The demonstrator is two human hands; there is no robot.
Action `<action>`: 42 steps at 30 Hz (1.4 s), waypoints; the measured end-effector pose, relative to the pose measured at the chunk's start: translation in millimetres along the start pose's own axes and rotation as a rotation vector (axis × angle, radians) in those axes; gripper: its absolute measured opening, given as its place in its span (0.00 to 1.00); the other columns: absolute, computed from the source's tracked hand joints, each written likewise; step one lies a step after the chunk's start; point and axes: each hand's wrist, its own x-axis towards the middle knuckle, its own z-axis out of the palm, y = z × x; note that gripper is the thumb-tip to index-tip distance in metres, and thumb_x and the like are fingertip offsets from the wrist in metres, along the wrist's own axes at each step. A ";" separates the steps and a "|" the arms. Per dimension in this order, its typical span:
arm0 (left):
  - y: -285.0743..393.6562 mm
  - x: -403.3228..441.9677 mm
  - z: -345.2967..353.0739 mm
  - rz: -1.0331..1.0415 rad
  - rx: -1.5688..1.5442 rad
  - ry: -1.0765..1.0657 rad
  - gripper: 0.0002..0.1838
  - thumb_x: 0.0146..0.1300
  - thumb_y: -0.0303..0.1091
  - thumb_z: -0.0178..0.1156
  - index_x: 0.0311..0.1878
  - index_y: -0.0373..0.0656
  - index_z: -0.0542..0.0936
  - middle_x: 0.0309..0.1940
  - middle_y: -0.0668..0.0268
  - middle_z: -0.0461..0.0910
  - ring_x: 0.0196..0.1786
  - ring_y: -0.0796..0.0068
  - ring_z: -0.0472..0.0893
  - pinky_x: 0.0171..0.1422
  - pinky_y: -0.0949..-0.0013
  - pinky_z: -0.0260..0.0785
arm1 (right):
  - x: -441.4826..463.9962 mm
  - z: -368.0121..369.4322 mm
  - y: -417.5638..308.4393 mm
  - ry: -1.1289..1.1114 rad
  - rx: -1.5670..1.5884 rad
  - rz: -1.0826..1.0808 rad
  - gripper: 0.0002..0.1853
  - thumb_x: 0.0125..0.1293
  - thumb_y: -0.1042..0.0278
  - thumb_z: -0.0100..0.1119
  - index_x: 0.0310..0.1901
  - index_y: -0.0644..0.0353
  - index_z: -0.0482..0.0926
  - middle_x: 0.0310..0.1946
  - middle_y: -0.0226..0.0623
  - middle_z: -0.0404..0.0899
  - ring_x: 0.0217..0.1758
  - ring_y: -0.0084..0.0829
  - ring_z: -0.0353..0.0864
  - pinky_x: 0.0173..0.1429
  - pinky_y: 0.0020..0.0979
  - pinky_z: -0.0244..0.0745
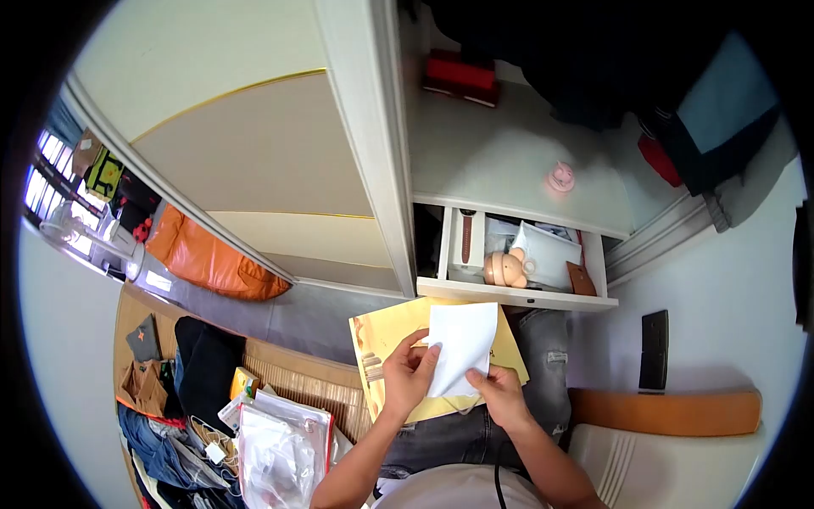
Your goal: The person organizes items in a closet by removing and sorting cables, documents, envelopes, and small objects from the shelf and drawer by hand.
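Note:
A white sheet of paper (pixel 463 343), perhaps folded, is held up between my two hands over my lap. My left hand (pixel 410 373) pinches its left edge, thumb on the front face. At the lower right edge, my right hand (pixel 500 395) grips the sheet with the thumb on top. Beneath the paper and both hands lies a yellow printed folder or large envelope (pixel 373 331), resting across my legs. Just beyond it, an open drawer (pixel 543 299) contains a brown-strapped watch (pixel 466 237), a bear-shaped tan object (pixel 505 268), white papers or pouches (pixel 547 254) and a small brown leather piece (pixel 580 278).
Above the drawer, a wardrobe shelf (pixel 492 161) carries a pink round object (pixel 560 177) and a red box (pixel 462 78) under hanging dark clothes. Clear plastic bags (pixel 284 454) and clothes (pixel 165 441) are piled at left. A chair (pixel 670 411) stands at right.

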 end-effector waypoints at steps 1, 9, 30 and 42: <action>1.9 -1.5 2.0 -0.005 0.006 -0.012 0.22 0.60 0.26 0.64 0.58 0.34 0.72 0.36 0.59 0.83 0.34 0.82 0.79 0.39 0.78 0.74 | -0.5 -1.0 -3.3 0.012 0.009 0.000 0.13 0.63 0.69 0.64 0.45 0.69 0.80 0.39 0.33 0.82 0.40 0.19 0.78 0.46 0.22 0.72; 16.7 -4.2 12.9 0.323 0.264 -0.219 0.35 0.47 0.23 0.73 0.61 0.42 0.72 0.59 0.59 0.70 0.50 0.70 0.78 0.48 0.70 0.75 | 3.2 -1.6 -19.4 0.116 -0.090 -0.040 0.12 0.58 0.69 0.69 0.40 0.68 0.83 0.34 0.31 0.83 0.34 0.17 0.77 0.39 0.20 0.72; 3.5 4.8 24.1 0.164 0.027 -0.072 0.14 0.56 0.24 0.67 0.47 0.37 0.82 0.51 0.57 0.78 0.53 0.69 0.78 0.52 0.73 0.73 | 11.6 -7.3 -11.6 0.073 0.018 -0.026 0.14 0.64 0.67 0.63 0.44 0.70 0.81 0.37 0.34 0.83 0.37 0.18 0.79 0.43 0.21 0.74; 15.9 7.1 22.0 0.250 0.069 0.050 0.13 0.57 0.25 0.66 0.46 0.35 0.83 0.43 0.60 0.81 0.44 0.78 0.79 0.42 0.75 0.73 | 9.9 -11.0 -8.0 -0.018 -0.087 0.017 0.12 0.63 0.71 0.63 0.46 0.68 0.80 0.38 0.31 0.82 0.39 0.17 0.77 0.42 0.21 0.72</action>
